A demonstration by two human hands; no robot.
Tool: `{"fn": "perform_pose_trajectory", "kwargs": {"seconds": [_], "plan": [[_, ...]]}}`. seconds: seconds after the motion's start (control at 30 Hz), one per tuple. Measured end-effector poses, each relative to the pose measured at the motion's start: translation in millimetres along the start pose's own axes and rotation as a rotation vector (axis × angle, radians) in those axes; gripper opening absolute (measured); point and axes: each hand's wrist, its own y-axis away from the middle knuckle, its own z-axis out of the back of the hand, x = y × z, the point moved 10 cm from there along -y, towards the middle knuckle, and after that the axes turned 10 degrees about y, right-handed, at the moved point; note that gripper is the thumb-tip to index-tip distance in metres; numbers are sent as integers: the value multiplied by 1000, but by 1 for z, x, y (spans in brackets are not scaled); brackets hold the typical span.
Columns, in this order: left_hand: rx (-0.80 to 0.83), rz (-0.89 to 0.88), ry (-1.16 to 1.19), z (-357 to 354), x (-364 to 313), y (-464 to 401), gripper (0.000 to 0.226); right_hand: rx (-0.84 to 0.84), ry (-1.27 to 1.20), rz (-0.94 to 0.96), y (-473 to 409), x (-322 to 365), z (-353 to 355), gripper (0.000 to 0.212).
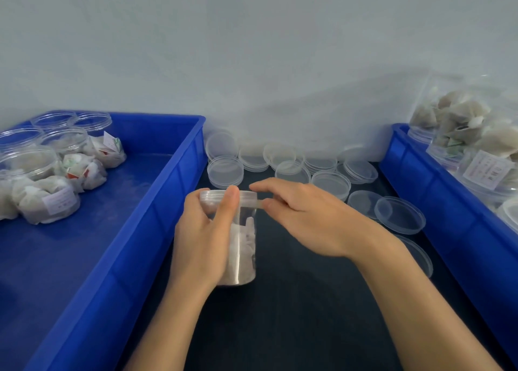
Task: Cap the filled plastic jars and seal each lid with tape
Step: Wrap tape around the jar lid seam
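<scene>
My left hand [204, 239] wraps round the clear round plastic jar [242, 247], which stands upright on the dark matte table top [308, 314] at the centre of my view; the thumb lies up the jar's wall and its tip presses on the ribbed translucent screw lid [248, 195] already seated on the jar. White crumpled sachets fill the jar's lower part, though my palm covers most of the left wall. My right hand [305, 216], at three o'clock from the lid, pinches a narrow strip of clear tape [259, 204] between thumb and fingers, the strip running onto the lid's side; my forefinger stretches above the lid's rim. Whether the tape's far end is stuck down I cannot tell.

At nine o'clock lies the big blue smooth-walled plastic crate on the left [157, 216], its near floor bare. At its ten o'clock end lie capped clear jars on their sides [42, 185], packed with white sachets and paper labels, crowded against one another.

At three o'clock runs the second blue plastic crate on the right [420, 202], heaped at two o'clock with filled clear jars [465, 135] of pale sachets.

Between the crates, from twelve to two o'clock beyond my hands, a scatter of loose flat translucent round lids [330, 184] lies on the table, some overlapping, the farthest leaning on the plain pale wall [252, 48].
</scene>
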Motion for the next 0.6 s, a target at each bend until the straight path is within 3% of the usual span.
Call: {"fn": "perform_pose_trajectory", "kwargs": {"seconds": [0.17,0.6], "plan": [[46,20,46,-4,5,0,70,-3,29,-29,-4,-11,-6,37],[142,135,193,-12,20,-2,56,-3,-17,-29,-4,-15,-7,17]]}}
